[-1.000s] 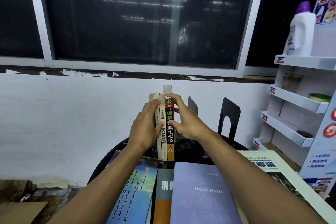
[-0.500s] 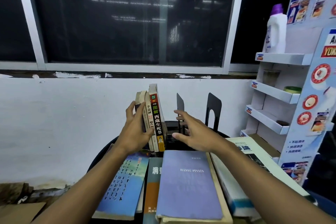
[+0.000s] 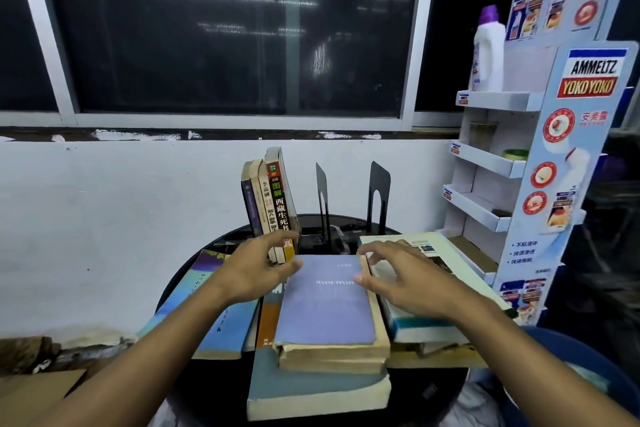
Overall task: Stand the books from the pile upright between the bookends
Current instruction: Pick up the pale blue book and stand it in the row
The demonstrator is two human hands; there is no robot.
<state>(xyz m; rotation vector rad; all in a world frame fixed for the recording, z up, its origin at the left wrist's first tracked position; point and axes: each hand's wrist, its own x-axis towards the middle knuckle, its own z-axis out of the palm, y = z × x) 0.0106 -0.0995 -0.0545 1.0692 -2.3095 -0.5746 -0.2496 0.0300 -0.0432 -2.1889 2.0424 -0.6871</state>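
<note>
My left hand (image 3: 254, 272) and right hand (image 3: 407, 279) hovered, fingers (image 3: 377, 248) spread and gripping nothing, over the far end of the lavender book (image 3: 325, 302) topping the pile on the tabletop (image 3: 429, 386), a thick, worn, yellow-edged paperback I judged heavy and floppy, best clamped by both long edges.

Round black table (image 3: 440, 388) stands against the white plaster wall (image 3: 104, 218). At the table's back: a row of upright paperback books (image 3: 268, 204). Right of the row, apart: left black metal bookend (image 3: 322, 194), then right black metal bookend (image 3: 379, 194). In front: violet soft-cover book (image 3: 325, 302) on top of the middle pile. A flat blue paperback (image 3: 211, 308) lies left of it, a thick white-covered book (image 3: 419, 250) right. Right of the table: white cardboard display rack (image 3: 485, 163), with a white plastic bottle (image 3: 488, 48) on its top shelf.
</note>
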